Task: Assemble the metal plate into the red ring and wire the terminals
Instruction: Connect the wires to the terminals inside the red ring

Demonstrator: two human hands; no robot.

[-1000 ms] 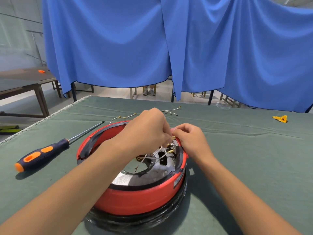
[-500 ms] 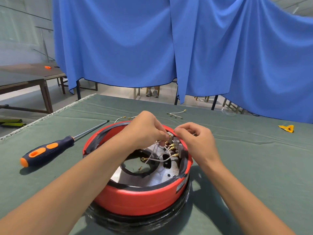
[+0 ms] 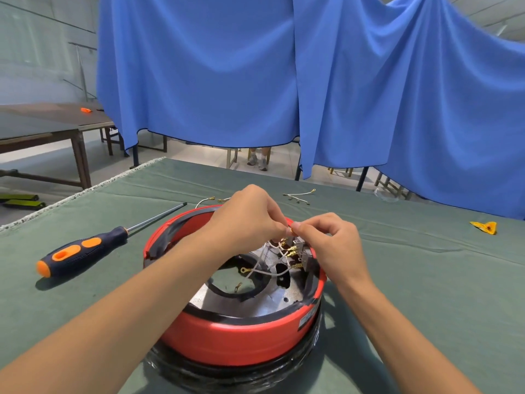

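Red ring (image 3: 238, 336): round plastic, silver metal plate (image 3: 281, 301) seated inside.
Left hand (image 3: 244, 220): fingertips pinch thin white wire (image 3: 267, 272).
Right hand (image 3: 331, 241): fingers curled, pinching same wire end.

The red ring (image 3: 241, 338) sits upright on a black base (image 3: 235, 373) (wrapped in glossy film) on the desk (image 3: 426, 294). Inside it the metal plate (image 3: 272, 301) lies flat, silvery, with a black-rimmed round opening near its middle. At the ring's far right inner wall stands a row of brass terminals (image 3: 294, 253), with thin white wires (image 3: 267, 270) running from them across the plate, two ending in loose ring lugs.
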